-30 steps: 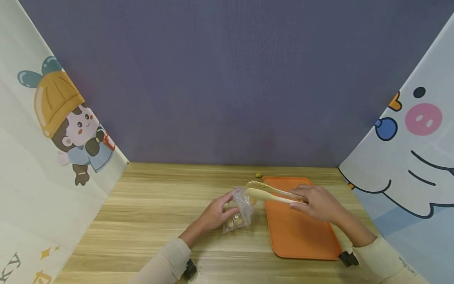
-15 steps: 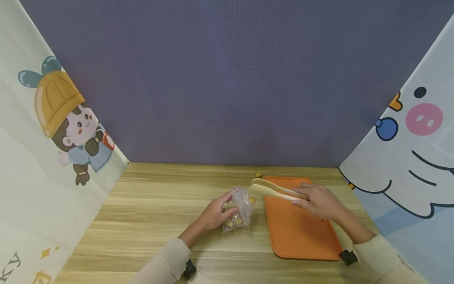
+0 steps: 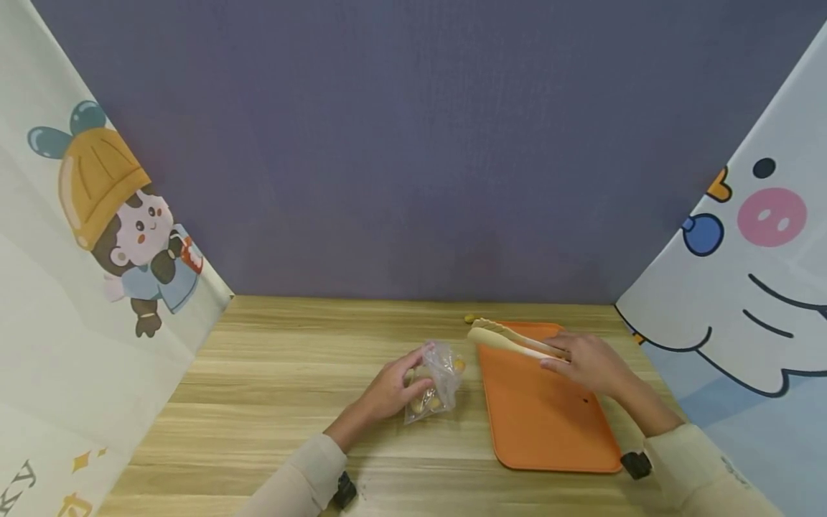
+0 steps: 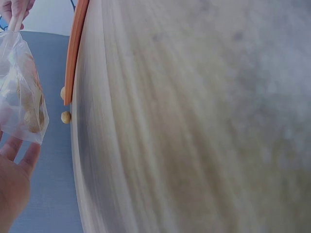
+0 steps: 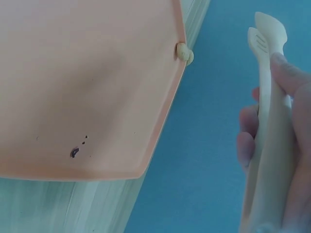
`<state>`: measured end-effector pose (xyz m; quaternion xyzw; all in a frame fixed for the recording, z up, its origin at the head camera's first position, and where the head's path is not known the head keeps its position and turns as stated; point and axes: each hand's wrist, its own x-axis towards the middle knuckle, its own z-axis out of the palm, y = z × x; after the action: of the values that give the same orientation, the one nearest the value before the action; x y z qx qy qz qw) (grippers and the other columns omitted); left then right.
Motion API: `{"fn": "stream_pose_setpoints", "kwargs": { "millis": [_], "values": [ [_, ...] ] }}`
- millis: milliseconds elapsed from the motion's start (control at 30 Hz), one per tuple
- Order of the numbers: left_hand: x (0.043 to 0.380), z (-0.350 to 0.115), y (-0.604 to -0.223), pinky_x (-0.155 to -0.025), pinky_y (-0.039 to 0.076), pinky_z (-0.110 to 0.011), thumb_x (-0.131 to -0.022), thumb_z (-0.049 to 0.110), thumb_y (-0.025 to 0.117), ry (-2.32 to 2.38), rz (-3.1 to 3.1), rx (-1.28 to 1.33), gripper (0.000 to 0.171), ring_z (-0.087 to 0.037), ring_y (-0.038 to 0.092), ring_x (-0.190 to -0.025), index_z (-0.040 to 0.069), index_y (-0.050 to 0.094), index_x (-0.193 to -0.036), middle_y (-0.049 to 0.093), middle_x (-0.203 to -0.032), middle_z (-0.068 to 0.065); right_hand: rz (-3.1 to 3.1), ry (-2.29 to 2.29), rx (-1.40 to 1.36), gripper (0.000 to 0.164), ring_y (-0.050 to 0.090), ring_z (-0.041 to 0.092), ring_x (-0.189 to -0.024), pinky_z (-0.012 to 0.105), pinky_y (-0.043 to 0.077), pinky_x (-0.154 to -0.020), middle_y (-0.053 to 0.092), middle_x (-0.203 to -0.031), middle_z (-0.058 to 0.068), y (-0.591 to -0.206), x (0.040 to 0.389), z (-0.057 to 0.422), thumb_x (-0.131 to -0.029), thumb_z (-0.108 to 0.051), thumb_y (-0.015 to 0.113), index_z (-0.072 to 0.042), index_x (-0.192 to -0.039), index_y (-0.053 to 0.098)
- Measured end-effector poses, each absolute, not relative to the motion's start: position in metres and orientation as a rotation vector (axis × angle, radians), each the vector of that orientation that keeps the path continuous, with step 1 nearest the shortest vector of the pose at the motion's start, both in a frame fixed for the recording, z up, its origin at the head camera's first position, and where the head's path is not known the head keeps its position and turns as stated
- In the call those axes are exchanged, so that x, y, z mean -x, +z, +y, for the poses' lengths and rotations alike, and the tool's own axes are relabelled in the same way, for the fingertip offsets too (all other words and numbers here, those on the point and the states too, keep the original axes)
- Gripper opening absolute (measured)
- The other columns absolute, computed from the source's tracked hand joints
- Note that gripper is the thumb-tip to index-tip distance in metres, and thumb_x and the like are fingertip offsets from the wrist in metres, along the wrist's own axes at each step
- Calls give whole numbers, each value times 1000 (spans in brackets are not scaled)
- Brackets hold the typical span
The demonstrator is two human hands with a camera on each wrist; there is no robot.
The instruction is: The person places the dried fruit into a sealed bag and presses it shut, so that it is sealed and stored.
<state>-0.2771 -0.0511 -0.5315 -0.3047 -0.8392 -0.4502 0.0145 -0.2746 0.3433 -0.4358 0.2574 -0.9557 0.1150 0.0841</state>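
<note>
My left hand point(image 3: 395, 386) holds a clear plastic bag point(image 3: 443, 377) between thumb and fingers. Several small yellow-brown round pieces sit inside, and one orange-yellow piece point(image 3: 459, 364) shows near the bag's opening. My right hand point(image 3: 588, 362) grips cream-coloured tongs point(image 3: 513, 340), whose tips overlap the far left corner of an orange tray point(image 3: 549, 431) in the head view. In the right wrist view, the tong tips stand near each other with nothing between them. Small round pieces point(image 5: 182, 51) appear at the tray's rim there.
On the wooden table point(image 3: 291, 359), one yellow-brown round piece point(image 3: 469, 318) lies beyond the tray's far left corner. Dark specks point(image 5: 74, 152) mark the tray. A grey-blue wall point(image 3: 413, 179) rises behind, and printed curtains hang on both sides.
My right hand has drawn the tongs away from the bag's opening, rightward and farther back, to the tray's far left corner. The left hand and bag have stayed put.
</note>
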Motion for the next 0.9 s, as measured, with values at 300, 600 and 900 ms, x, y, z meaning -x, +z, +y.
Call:
{"fn": "stream_pose_setpoints", "kwargs": {
  "millis": [300,600,900],
  "values": [
    [278,-50,-532,-110,49,-55,-101,35,64,-1405,-2627,940,65,-32,61,-129,27,35,-159,58,-148,-11,-2864,325,-705,47,68,46,-110,61,57,-89,73,-119,24,-441,282,353,-93,-42,73,-5,-121,74],
    [277,-49,-530,-110,49,-54,-100,33,66,-1393,-2637,926,66,-32,62,-129,23,37,-159,60,-145,-12,-2848,302,-688,42,68,48,-106,63,56,-88,72,-116,28,-451,288,361,-91,-33,76,-2,-119,75],
    [278,-48,-530,-110,49,-55,-100,34,65,-1375,-2642,930,67,-33,62,-128,22,36,-159,60,-146,-12,-2877,258,-657,41,67,48,-110,64,54,-92,72,-118,27,-462,294,365,-92,-34,75,-2,-118,75]
  ]
}}
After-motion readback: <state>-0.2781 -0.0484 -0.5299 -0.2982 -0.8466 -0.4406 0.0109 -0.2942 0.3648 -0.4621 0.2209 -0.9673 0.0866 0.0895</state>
